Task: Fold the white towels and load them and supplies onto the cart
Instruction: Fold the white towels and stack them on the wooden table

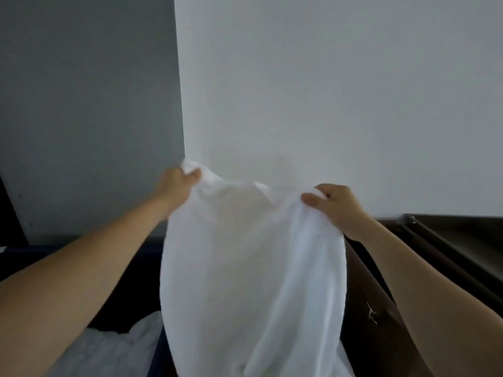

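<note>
Step in hand: opening the towel (245, 268) for its first fold. The left hand (181, 183) at 10 o'clock and the right hand (334, 205) at 2 o'clock each hold a top corner, grip clenched on the cloth. The towel hangs between them in front of the body, its top edge slack. Draw the hands apart until that edge is taut and level, then bring corner to corner. At 7 o'clock more white linen (109, 349) lies in a dark container (130, 300). At 3 o'clock stands a dark brown unit (449, 240), perhaps the cart. Behind is a pale wall (326, 77).
</note>
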